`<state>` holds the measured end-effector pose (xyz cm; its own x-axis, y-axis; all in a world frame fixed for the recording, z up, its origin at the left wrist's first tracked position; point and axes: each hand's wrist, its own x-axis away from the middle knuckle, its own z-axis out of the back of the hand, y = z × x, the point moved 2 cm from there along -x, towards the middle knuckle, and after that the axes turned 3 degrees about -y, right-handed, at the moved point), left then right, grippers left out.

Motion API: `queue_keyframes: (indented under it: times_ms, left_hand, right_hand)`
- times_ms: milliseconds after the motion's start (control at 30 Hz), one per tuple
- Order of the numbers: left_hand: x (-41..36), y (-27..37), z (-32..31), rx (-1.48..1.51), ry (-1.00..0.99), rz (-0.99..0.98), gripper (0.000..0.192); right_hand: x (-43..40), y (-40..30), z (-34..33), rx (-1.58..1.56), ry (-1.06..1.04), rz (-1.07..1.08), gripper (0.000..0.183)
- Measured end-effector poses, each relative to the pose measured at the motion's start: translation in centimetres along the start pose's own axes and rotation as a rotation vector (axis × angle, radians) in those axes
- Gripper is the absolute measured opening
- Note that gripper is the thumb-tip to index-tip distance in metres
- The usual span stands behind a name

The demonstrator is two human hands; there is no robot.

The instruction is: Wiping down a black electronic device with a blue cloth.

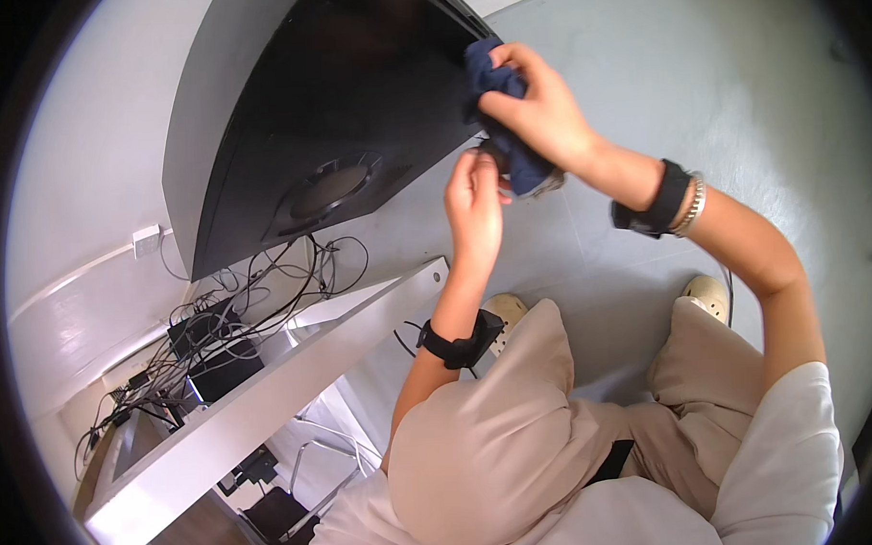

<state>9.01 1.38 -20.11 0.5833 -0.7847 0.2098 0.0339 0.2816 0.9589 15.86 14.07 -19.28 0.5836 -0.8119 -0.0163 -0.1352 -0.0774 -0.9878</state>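
Observation:
My right hand (549,110) grips a bunched navy cloth (510,136) beside the right edge of a large appliance (358,95) with a glossy black face and grey side. Just below, my left hand (477,202) has its fingers pinched around a small dark item (491,154) close to the cloth. Whether that item is a fold of the cloth or a separate piece, I cannot tell. Low on the black face is a round, ring-edged part (331,191). Both wrists wear black straps, and a metal bracelet (689,204) circles the right one.
Tangled cables (264,300) hang under the appliance and run over black boxes (227,370) behind a white ledge (282,400). A wall socket (147,241) is at left. Below the ledge stands a metal-framed chair (279,512). Grey floor (689,105) lies to the right.

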Motion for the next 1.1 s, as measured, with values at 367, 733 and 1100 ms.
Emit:
queue_keyframes:
  times_ms: [367,733,1100]
  left_hand:
    - [1.1,0.5,0.0,-0.249,-0.107,-0.176,0.010]
    - [3.1,0.5,1.0,0.071,-0.436,0.113,0.029]
    - [5.0,-0.5,0.6,0.249,-0.475,0.179,0.035]
  right_hand:
    - [-4.3,-5.1,9.0,0.189,0.047,-0.349,0.038]
    - [2.6,-3.9,7.0,-0.507,-0.278,-0.841,0.031]
    - [7.5,-1.5,4.2,-0.360,-0.432,-0.588,0.044]
